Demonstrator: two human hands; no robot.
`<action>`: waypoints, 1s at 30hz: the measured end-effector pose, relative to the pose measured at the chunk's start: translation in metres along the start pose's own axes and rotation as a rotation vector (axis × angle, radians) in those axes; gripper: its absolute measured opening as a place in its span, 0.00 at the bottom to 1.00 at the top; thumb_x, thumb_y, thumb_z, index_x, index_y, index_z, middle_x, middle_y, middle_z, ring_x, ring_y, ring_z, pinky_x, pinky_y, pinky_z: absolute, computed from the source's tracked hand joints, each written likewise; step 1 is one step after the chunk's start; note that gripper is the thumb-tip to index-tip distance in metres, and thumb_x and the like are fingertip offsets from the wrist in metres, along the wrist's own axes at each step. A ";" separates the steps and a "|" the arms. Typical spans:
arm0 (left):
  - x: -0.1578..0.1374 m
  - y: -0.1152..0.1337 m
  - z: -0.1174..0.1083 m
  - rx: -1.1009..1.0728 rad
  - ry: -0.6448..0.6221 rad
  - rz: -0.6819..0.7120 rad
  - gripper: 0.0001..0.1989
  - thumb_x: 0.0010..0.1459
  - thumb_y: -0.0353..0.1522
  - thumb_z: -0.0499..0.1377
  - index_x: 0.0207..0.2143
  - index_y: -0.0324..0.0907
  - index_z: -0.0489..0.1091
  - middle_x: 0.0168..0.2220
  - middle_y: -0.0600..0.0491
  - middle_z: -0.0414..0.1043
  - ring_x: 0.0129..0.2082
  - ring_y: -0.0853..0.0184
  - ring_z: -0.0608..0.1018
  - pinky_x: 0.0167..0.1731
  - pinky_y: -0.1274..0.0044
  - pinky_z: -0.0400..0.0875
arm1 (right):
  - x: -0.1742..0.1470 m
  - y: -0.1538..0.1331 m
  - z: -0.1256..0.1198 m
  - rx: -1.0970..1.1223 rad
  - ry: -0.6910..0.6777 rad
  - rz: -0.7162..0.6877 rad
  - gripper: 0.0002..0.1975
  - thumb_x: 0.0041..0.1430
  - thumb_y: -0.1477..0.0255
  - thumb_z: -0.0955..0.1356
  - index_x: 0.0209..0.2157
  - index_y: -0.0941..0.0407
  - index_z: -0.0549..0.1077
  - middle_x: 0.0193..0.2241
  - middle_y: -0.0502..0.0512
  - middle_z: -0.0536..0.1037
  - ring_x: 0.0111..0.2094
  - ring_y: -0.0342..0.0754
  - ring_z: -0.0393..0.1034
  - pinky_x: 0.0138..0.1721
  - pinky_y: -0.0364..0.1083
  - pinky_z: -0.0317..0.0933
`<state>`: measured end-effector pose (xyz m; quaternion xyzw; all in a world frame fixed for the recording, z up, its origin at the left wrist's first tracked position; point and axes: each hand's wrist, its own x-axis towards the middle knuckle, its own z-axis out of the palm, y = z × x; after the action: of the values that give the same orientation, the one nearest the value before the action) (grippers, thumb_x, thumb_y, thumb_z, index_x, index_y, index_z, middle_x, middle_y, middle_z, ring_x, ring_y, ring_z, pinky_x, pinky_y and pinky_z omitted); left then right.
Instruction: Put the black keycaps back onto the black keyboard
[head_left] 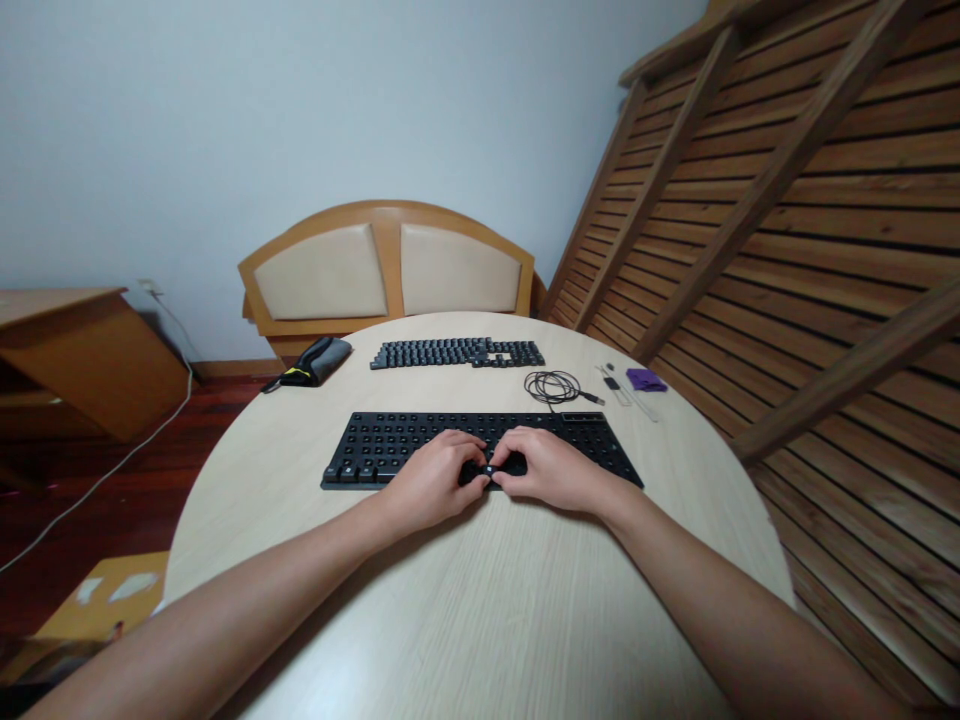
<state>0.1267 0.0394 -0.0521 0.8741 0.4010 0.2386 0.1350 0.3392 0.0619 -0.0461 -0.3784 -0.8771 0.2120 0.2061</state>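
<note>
A black keyboard lies across the table, most of its key positions bare of caps, with a few black caps along its front left row. Over its front edge, near the middle, my left hand and my right hand meet. Both have thumb and forefinger pinched about a small black keycap with a white mark. Whether the cap is seated on the keyboard is hidden by the fingers. Behind the keyboard, loose black keycaps stand in rows like a keyboard layout.
A coiled black USB cable lies behind the keyboard at right. Thin tools and a folded purple cloth are beside it. A dark pouch sits at the table's back left. A slatted wooden panel leans at the right.
</note>
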 end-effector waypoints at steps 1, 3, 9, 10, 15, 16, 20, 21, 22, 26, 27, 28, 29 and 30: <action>0.000 0.000 0.000 -0.003 0.000 -0.003 0.06 0.59 0.30 0.61 0.39 0.40 0.75 0.49 0.45 0.77 0.52 0.56 0.76 0.54 0.64 0.71 | 0.000 0.000 0.000 0.000 0.000 -0.002 0.04 0.56 0.72 0.72 0.34 0.55 0.78 0.36 0.55 0.80 0.39 0.50 0.74 0.43 0.47 0.63; 0.000 0.000 0.000 -0.006 0.003 0.000 0.06 0.58 0.30 0.62 0.38 0.40 0.75 0.48 0.45 0.77 0.51 0.56 0.76 0.54 0.64 0.72 | 0.000 0.000 0.001 -0.007 0.008 -0.004 0.03 0.55 0.72 0.73 0.34 0.55 0.78 0.35 0.54 0.80 0.39 0.50 0.74 0.43 0.47 0.63; 0.000 -0.001 0.000 0.009 -0.001 0.017 0.07 0.58 0.30 0.62 0.40 0.40 0.75 0.48 0.45 0.77 0.51 0.56 0.77 0.54 0.64 0.72 | -0.001 0.000 0.002 -0.023 0.012 0.006 0.04 0.55 0.73 0.72 0.35 0.55 0.78 0.36 0.55 0.80 0.39 0.51 0.74 0.44 0.48 0.64; 0.000 -0.001 0.000 0.008 -0.003 0.018 0.07 0.59 0.30 0.61 0.40 0.40 0.75 0.49 0.45 0.77 0.51 0.56 0.77 0.54 0.64 0.71 | -0.001 0.000 0.002 -0.026 0.011 0.009 0.04 0.55 0.73 0.72 0.35 0.55 0.78 0.36 0.55 0.80 0.40 0.51 0.74 0.44 0.48 0.64; 0.001 -0.005 0.000 -0.035 -0.008 -0.001 0.05 0.60 0.32 0.62 0.38 0.41 0.76 0.49 0.46 0.77 0.52 0.57 0.76 0.54 0.65 0.71 | -0.002 -0.002 0.002 -0.048 0.004 0.020 0.05 0.55 0.74 0.72 0.36 0.55 0.77 0.38 0.56 0.80 0.42 0.52 0.73 0.46 0.49 0.63; 0.001 -0.005 0.000 -0.042 -0.009 -0.006 0.05 0.60 0.32 0.62 0.38 0.41 0.76 0.49 0.46 0.77 0.52 0.57 0.76 0.54 0.65 0.71 | -0.002 -0.003 0.002 -0.052 0.005 0.019 0.06 0.55 0.74 0.72 0.37 0.55 0.77 0.38 0.56 0.80 0.42 0.52 0.73 0.46 0.49 0.63; 0.000 -0.005 0.000 -0.039 -0.013 -0.004 0.05 0.60 0.32 0.62 0.38 0.41 0.76 0.49 0.46 0.77 0.52 0.57 0.76 0.54 0.64 0.71 | -0.003 -0.008 0.002 -0.089 -0.001 0.026 0.06 0.56 0.74 0.72 0.37 0.56 0.76 0.38 0.57 0.79 0.42 0.53 0.72 0.45 0.50 0.64; 0.000 -0.005 0.000 -0.037 -0.013 -0.004 0.04 0.60 0.32 0.62 0.38 0.41 0.75 0.49 0.45 0.77 0.52 0.56 0.76 0.54 0.64 0.70 | -0.003 -0.010 0.002 -0.105 -0.005 0.027 0.06 0.56 0.74 0.71 0.37 0.56 0.76 0.38 0.58 0.79 0.42 0.53 0.72 0.45 0.50 0.64; 0.001 -0.005 0.000 -0.037 -0.012 -0.006 0.04 0.60 0.31 0.63 0.37 0.41 0.75 0.49 0.45 0.77 0.52 0.56 0.76 0.54 0.64 0.70 | -0.004 -0.011 0.002 -0.120 -0.011 0.025 0.06 0.56 0.74 0.71 0.37 0.57 0.76 0.38 0.58 0.79 0.42 0.53 0.72 0.45 0.51 0.64; 0.001 -0.004 0.002 -0.051 -0.006 -0.022 0.03 0.58 0.30 0.63 0.35 0.40 0.75 0.49 0.45 0.77 0.52 0.57 0.76 0.55 0.64 0.70 | -0.003 -0.012 0.001 -0.135 -0.019 0.007 0.05 0.56 0.74 0.71 0.37 0.57 0.76 0.37 0.58 0.78 0.43 0.54 0.71 0.45 0.50 0.64; 0.002 -0.004 0.002 -0.053 -0.005 -0.022 0.03 0.58 0.30 0.63 0.36 0.40 0.75 0.49 0.45 0.77 0.52 0.57 0.76 0.55 0.64 0.70 | -0.003 -0.011 0.002 -0.132 -0.017 0.002 0.05 0.56 0.74 0.71 0.37 0.57 0.76 0.37 0.58 0.78 0.43 0.53 0.71 0.45 0.50 0.64; 0.002 -0.004 0.002 -0.053 -0.005 -0.019 0.03 0.58 0.30 0.63 0.36 0.40 0.75 0.49 0.45 0.77 0.52 0.57 0.76 0.55 0.65 0.70 | -0.003 -0.009 0.002 -0.130 -0.015 -0.003 0.06 0.56 0.74 0.72 0.37 0.56 0.76 0.37 0.58 0.79 0.43 0.53 0.72 0.45 0.50 0.64; 0.002 -0.004 0.003 -0.052 -0.006 -0.014 0.03 0.58 0.29 0.63 0.36 0.40 0.74 0.49 0.45 0.77 0.52 0.57 0.76 0.54 0.65 0.70 | -0.003 -0.007 0.002 -0.128 -0.013 -0.008 0.06 0.56 0.73 0.72 0.37 0.56 0.76 0.37 0.57 0.79 0.43 0.53 0.72 0.45 0.49 0.64; 0.002 -0.004 0.003 -0.051 -0.007 -0.010 0.03 0.58 0.29 0.63 0.36 0.40 0.74 0.48 0.45 0.77 0.51 0.57 0.76 0.54 0.65 0.70 | -0.003 -0.006 0.002 -0.125 -0.013 -0.013 0.06 0.56 0.73 0.72 0.37 0.56 0.77 0.37 0.57 0.79 0.43 0.53 0.72 0.45 0.49 0.64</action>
<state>0.1263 0.0437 -0.0556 0.8691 0.3988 0.2451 0.1599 0.3363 0.0559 -0.0453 -0.3836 -0.8923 0.1583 0.1776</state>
